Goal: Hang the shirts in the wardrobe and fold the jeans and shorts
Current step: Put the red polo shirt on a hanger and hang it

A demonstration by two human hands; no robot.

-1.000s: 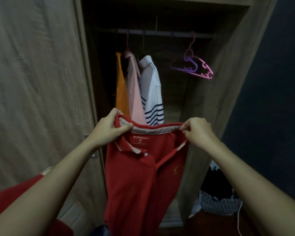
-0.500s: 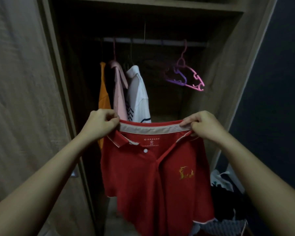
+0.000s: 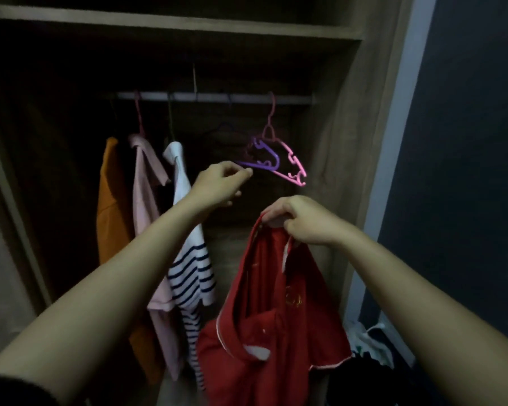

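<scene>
I see my right hand (image 3: pixel 302 221) clenched on the collar end of the red shirt (image 3: pixel 273 326), which hangs down from that grip in a loose bunch, low and right of centre in front of the open wardrobe (image 3: pixel 335 159). A pale trim runs along the shirt's edges and a small gold emblem shows on its front.

My left hand (image 3: pixel 220 183) is raised toward the purple hanger (image 3: pixel 264 159). Its fingertips are pinched together right at the hanger's near tip; I cannot tell whether they actually grip it or only touch it. The hand holds nothing else.

The purple hanger sits with a pink hanger (image 3: pixel 294 168) just beside it, the two overlapping, and the pink one's hook goes up to the rail (image 3: pixel 211 97). Both hangers are bare.

On the left of the rail three shirts hang side by side: an orange shirt (image 3: pixel 112 206) furthest left, a pink shirt (image 3: pixel 147 218) next, then a white shirt with dark stripes (image 3: pixel 191 268) across its lower half. My left forearm crosses in front of the striped one.

A shelf (image 3: pixel 170 23) spans the wardrobe above the rail. At the lower right, beside the wardrobe, lies a dim heap of clothes (image 3: pixel 373 350) that I cannot make out.
</scene>
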